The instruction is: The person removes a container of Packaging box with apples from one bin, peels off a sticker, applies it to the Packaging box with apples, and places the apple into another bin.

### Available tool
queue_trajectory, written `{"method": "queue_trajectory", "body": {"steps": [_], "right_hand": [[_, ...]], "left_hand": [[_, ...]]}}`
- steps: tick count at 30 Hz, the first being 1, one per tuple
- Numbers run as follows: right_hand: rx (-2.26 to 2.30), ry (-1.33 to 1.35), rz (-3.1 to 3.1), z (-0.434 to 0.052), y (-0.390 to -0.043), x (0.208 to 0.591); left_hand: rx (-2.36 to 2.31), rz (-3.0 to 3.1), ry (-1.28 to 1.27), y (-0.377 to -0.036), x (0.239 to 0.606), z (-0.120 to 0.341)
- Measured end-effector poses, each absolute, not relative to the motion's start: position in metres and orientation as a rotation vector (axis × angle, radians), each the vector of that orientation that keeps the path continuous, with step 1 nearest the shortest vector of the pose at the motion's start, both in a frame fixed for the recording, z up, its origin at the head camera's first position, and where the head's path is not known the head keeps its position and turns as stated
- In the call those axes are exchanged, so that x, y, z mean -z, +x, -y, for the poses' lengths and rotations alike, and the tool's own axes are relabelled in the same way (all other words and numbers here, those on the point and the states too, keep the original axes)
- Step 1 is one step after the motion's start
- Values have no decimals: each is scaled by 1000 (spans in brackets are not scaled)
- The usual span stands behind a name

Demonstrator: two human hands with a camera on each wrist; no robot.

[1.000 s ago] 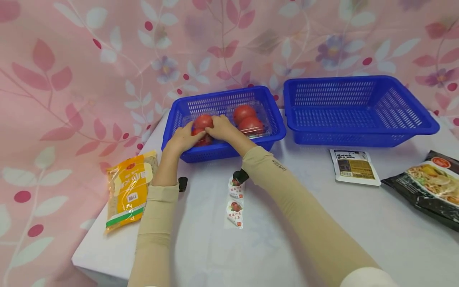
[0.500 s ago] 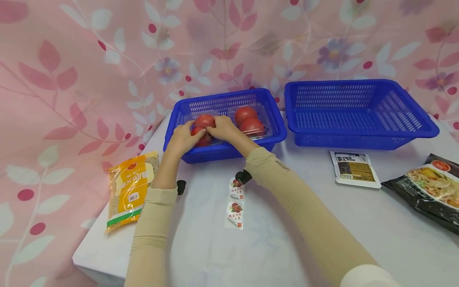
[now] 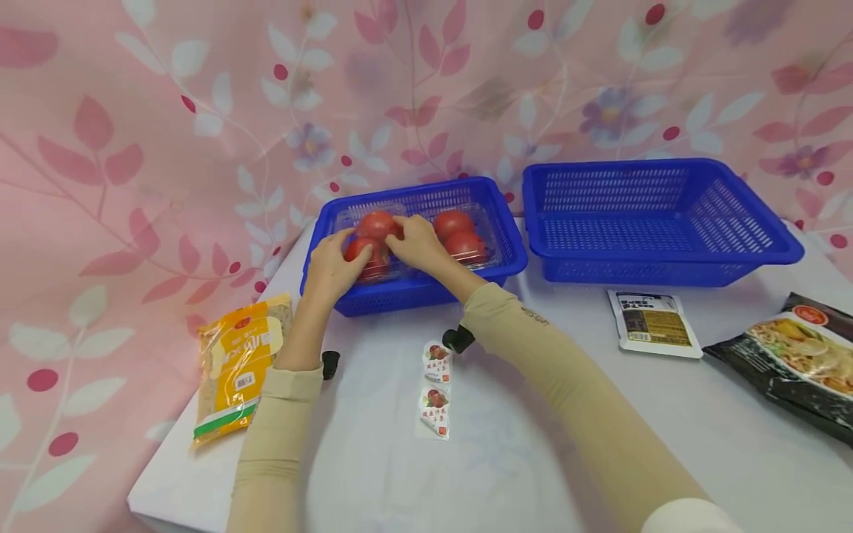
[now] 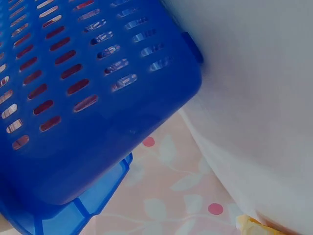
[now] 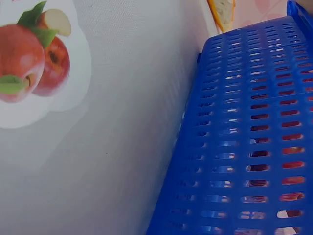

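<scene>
In the head view, both hands reach into the left blue basket (image 3: pixel 426 295), which holds two clear plastic boxes of red apples. My left hand (image 3: pixel 328 268) grips the near left side of the left apple box (image 3: pixel 375 272), thumb toward its middle. From the other side my right hand (image 3: pixel 421 246) grips the same box, fingertips right at the apples. That box sits a little high in the basket. Beside it, behind the right hand, rests the second apple box (image 3: pixel 464 238). The left wrist view shows mainly the basket wall (image 4: pixel 98 132); so does the right wrist view.
A second blue basket (image 3: pixel 660 268) stands at the right. In front lie a white pouch (image 3: pixel 656 324) and a black noodle bag (image 3: pixel 793 348). A yellow bag (image 3: pixel 240 370) lies at the left table edge. Apple stickers (image 3: pixel 435 400) lie on the white tablecloth (image 3: pixel 493 459).
The left apple box has risen slightly relative to the basket, with both hands on it. The head view has tilted a little, so the scene sits lower in the frame.
</scene>
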State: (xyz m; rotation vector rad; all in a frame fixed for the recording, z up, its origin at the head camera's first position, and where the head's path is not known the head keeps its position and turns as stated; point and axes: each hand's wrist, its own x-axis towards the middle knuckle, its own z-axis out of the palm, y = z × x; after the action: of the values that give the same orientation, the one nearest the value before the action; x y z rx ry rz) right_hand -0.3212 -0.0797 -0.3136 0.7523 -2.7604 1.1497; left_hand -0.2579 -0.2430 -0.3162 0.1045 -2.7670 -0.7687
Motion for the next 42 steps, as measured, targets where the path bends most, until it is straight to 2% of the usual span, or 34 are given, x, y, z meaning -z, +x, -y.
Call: {"method": "queue_trajectory", "body": {"steps": [17,32,42], "right_hand": [[-1118,795,2782,55,-311,287],[-1078,894,2693,21,-294,254],[-1149,927,2655,-10,-276,248]], "left_hand": [[759,2595,21,-253,302,227],[795,2481,-128,-227,272,209],[767,2503,-250,-205,260,194]]}}
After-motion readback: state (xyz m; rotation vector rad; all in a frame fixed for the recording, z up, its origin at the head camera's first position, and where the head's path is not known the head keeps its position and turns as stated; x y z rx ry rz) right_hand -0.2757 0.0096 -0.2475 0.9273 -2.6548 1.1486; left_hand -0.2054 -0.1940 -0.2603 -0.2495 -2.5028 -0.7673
